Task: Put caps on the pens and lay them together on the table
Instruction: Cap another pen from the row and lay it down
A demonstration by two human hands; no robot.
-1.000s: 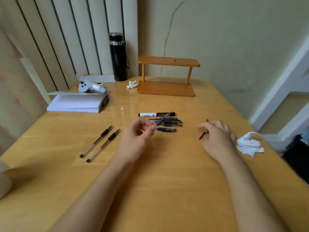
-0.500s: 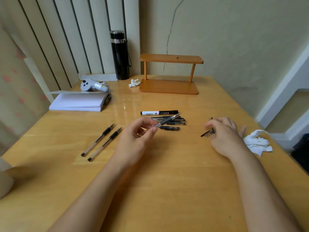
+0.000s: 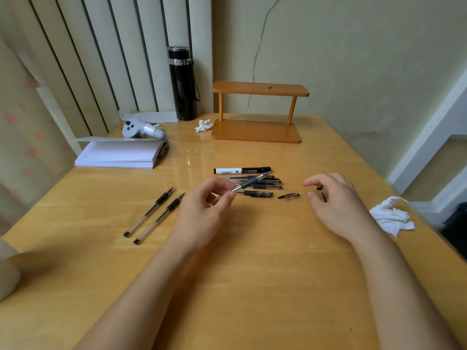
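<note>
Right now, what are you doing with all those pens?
A person is putting caps on pens. The left hand holds an uncapped pen above the capped pens lying together beside a marker. The right hand hovers by a loose cap on the table, with small dark pieces under its fingers. Two uncapped pens wait on the left.

loose cap [image 3: 288, 196] right of capped pens [image 3: 262, 184].

Under both hands the wooden tabletop [image 3: 252, 274] is smooth and glossy. The pen [image 3: 249, 184] in the left hand [image 3: 202, 210] looks like clear plastic with a matt black grip. Crumpled white tissue [image 3: 391, 215] lies beside the right hand [image 3: 336, 200].
</note>
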